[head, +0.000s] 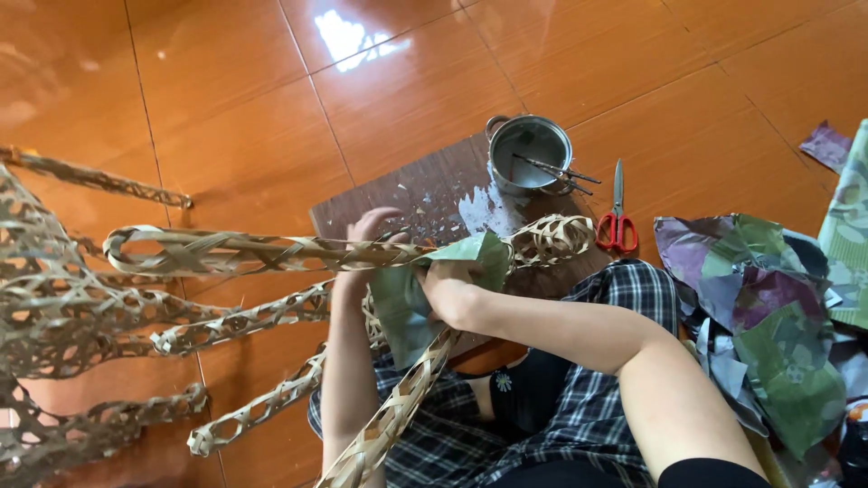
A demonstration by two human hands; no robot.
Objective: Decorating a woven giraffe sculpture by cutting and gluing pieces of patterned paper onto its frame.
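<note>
Fingers [384, 226] of my left hand [371, 237] curled around the woven strip [271, 253]; my right hand [449, 287] pinched green paper [470, 256] against it, over my lap. Beyond lay a wooden board [398, 194], metal pot [529, 149], red scissors [617, 221] and scrap paper [768, 307].

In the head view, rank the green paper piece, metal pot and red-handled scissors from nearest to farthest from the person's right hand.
1. Green paper piece: under the right hand, touching it.
2. Metal pot: up on the brown board.
3. Red-handled scissors: on the floor right of the board; close to the pot's distance, so this order is uncertain.
</note>
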